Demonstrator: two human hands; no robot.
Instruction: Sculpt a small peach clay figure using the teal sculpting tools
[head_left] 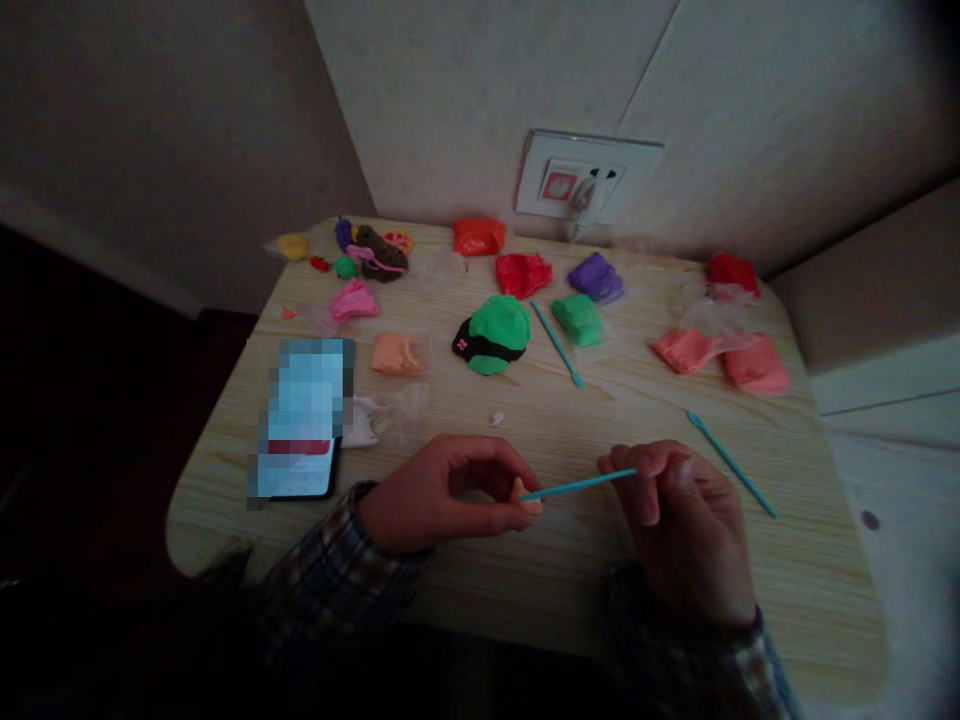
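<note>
Between its thumb and fingertips my left hand (450,495) pinches a small piece of orange modelling clay (531,503). My right hand (682,520) grips a thin teal modelling tool (585,484), whose tip touches the orange piece. Beyond the hands lies a green and black clay cap (499,325) with a small pink decoration. A tiny whitish bit of clay (497,419) rests on the table just ahead of my left hand. Two more teal tools lie loose, one tool (557,343) right of the cap and another tool (731,463) beyond my right hand.
A phone (304,420) lies at the left of the wooden table (810,600). Several clay packets are spread about, including orange (397,354), green (579,319) and coral (756,362). Small clay figures (379,253) sit at the back left. A wall socket (589,180) holds a plug.
</note>
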